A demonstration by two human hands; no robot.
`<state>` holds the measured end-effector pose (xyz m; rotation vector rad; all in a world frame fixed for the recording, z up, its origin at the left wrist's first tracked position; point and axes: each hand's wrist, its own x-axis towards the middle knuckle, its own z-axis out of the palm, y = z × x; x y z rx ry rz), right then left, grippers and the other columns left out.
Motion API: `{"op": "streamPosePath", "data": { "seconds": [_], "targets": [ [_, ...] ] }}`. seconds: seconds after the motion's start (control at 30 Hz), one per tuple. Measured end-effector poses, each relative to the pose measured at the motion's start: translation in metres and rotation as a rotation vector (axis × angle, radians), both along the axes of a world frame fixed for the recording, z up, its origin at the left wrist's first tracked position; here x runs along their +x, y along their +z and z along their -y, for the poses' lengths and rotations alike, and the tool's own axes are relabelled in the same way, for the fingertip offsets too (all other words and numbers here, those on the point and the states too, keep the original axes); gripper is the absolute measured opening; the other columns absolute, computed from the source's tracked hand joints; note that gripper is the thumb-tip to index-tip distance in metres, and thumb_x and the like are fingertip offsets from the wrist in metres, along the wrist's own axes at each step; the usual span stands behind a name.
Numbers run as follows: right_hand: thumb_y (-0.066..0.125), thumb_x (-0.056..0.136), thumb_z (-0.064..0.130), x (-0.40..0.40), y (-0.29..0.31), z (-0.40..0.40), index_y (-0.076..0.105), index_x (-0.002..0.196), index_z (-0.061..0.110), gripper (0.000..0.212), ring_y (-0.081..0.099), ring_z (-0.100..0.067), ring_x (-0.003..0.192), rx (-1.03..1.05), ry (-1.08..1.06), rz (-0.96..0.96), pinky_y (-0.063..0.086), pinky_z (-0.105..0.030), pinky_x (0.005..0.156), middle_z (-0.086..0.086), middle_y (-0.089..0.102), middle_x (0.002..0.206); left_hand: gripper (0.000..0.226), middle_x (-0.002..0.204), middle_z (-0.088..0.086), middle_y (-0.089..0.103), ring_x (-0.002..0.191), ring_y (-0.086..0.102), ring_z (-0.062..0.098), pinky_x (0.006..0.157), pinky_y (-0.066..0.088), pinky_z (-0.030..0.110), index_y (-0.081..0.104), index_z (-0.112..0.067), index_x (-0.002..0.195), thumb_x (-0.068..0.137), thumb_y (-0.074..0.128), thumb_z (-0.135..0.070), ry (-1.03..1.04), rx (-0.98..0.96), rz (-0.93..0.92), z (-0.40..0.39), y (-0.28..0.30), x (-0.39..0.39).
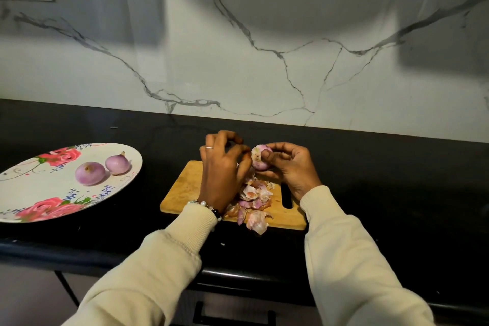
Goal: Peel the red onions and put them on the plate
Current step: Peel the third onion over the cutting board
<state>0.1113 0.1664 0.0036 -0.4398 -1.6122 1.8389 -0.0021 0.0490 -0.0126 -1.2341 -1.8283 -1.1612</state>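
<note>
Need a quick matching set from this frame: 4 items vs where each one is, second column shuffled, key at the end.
1. two peeled onions
2. half-peeled onion
3. loose skins
4. bead bracelet

A. piled on the wooden cutting board
B. on the left hand's wrist
C. on the floral plate
D. held in the right hand

Pairs: 1-C, 2-D, 3-A, 4-B

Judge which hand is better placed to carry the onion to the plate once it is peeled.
Probably the left hand: the floral plate lies on its side. But the right hand holds the half-peeled red onion, so it would need a handover or a cross-body reach.
</note>
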Motion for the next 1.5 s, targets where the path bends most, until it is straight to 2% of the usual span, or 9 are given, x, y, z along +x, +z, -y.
{"op": "streamPosePath", "data": {
  "seconds": [0.23,0.37,0.57,0.73,0.87,1.0,1.13,1.33,1.5],
  "targets": [
    [0.075,0.082,0.006,-0.002,-0.001,0.002,0.068,0.103,0.003,0.023,0.074,-0.032,0.083,0.08,-0.004,0.033,0.062,-0.045,0.079,-0.022,0.073,0.096,0.022,0.105,0.005,0.063,0.104,0.043,0.021,0.081,0.021,0.033,0.075,-0.012,0.082,0.083,0.062,-0.03,0.056,-0.026,-0.147,-0.002,0.0,0.001],
    [0.08,0.075,0.012,-0.003,-0.001,0.003,0.069,0.104,0.002,0.032,0.072,-0.038,0.091,0.164,-0.04,0.059,0.06,-0.048,0.084,-0.023,0.072,0.099,0.011,0.105,0.006,0.064,0.104,0.044,0.022,0.081,0.021,0.034,0.071,-0.01,0.076,0.077,0.072,-0.021,0.135,-0.033,-0.245,-0.002,0.0,0.002],
    [0.081,0.077,0.009,-0.003,0.0,0.003,0.07,0.104,0.002,0.03,0.072,-0.032,0.088,0.198,-0.051,0.094,0.061,-0.044,0.081,-0.018,0.072,0.096,0.02,0.112,0.011,0.063,0.105,0.044,0.026,0.083,0.028,0.042,0.069,-0.007,0.086,0.083,0.059,-0.024,0.243,-0.125,-0.395,-0.004,-0.003,0.002],
    [0.08,0.077,0.008,-0.001,0.001,0.004,0.069,0.107,0.0,0.033,0.072,-0.028,0.081,0.187,-0.038,0.095,0.062,-0.036,0.072,-0.021,0.071,0.1,0.02,0.117,0.015,0.055,0.104,0.041,0.028,0.08,0.033,0.041,0.065,-0.006,0.091,0.082,0.073,-0.021,0.239,-0.236,-0.324,-0.008,-0.005,0.0],
    [0.077,0.081,0.005,0.0,0.002,0.004,0.068,0.103,0.002,0.024,0.071,-0.02,0.069,0.136,-0.024,0.074,0.061,-0.031,0.062,-0.015,0.071,0.089,0.026,0.115,0.016,0.054,0.1,0.038,0.025,0.074,0.044,0.042,0.063,-0.006,0.091,0.082,0.074,-0.027,0.131,-0.263,-0.246,-0.009,-0.004,0.002],
    [0.073,0.084,0.005,0.002,0.003,0.004,0.068,0.1,0.005,0.016,0.072,-0.02,0.069,0.061,-0.018,0.03,0.063,-0.035,0.067,-0.012,0.074,0.084,0.038,0.118,0.014,0.05,0.102,0.037,0.022,0.079,0.036,0.039,0.061,-0.009,0.095,0.087,0.055,-0.045,0.054,-0.252,-0.134,-0.006,-0.002,0.002],
    [0.073,0.083,0.006,0.001,0.003,0.002,0.068,0.097,0.006,0.015,0.073,-0.024,0.074,0.025,-0.031,0.014,0.061,-0.045,0.078,-0.012,0.075,0.086,0.033,0.114,0.011,0.051,0.101,0.043,0.026,0.078,0.038,0.042,0.063,-0.011,0.092,0.085,0.046,-0.038,0.036,-0.157,-0.013,-0.001,0.0,0.001],
    [0.073,0.083,0.008,0.001,0.002,0.002,0.067,0.104,0.001,0.022,0.074,-0.028,0.077,0.001,-0.037,0.007,0.063,-0.041,0.072,-0.018,0.075,0.09,0.029,0.113,0.008,0.056,0.106,0.045,0.026,0.08,0.029,0.037,0.073,-0.018,0.099,0.089,0.052,-0.036,-0.013,-0.1,-0.051,0.001,0.0,0.0],
    [0.072,0.085,0.006,0.0,0.002,0.003,0.065,0.11,-0.004,0.027,0.074,-0.027,0.075,-0.002,-0.023,0.019,0.063,-0.039,0.07,-0.021,0.073,0.089,0.017,0.111,0.006,0.061,0.106,0.045,0.025,0.08,0.026,0.036,0.077,-0.019,0.093,0.081,0.073,-0.029,0.007,-0.103,-0.122,0.001,0.0,0.003]
  ]
}}
